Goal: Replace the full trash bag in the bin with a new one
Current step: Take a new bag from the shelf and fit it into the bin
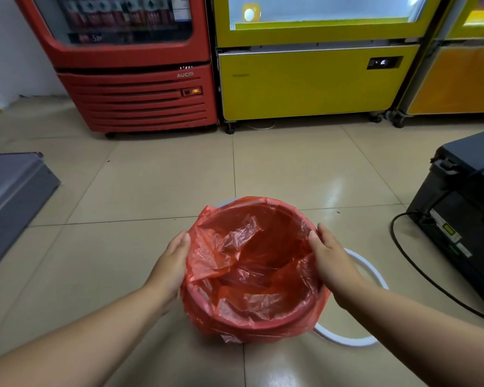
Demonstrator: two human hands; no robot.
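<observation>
Two bare hands at one round bin, set on the tiled floor in the lower middle of the view.

Bin: only a pale grey strip of rim exposed, at the far left edge. All else under red film.

Red trash bag: seated inside the bin, thin and translucent, mouth open. Edge turned outward over the rim along the near, right and far sides; not yet over the exposed far-left strip. Crumpled loose folds down the inner wall, heaviest on the left. Skirt of film draped down the outside at the near side, reaching close to the floor.

Left hand: open, fingers straight and together, palm flat against the bag's outer left side, fingertips just below the raised flap of film.

Right hand: open, fingers straight and together, laid over the film on the right rim, thumb tip at the inner edge.

White ring: flat on the floor just right of the bin, partly hidden behind the bin and the right forearm.

Surroundings, along the back: red drinks cooler marked AUCM; yellow cabinet on castors just beside it; orange-fronted cabinet further right. At the right edge, dark machine on the floor, black cable trailing from it across the tiles, well apart from the bin. At the left edge, grey box, blurred.
</observation>
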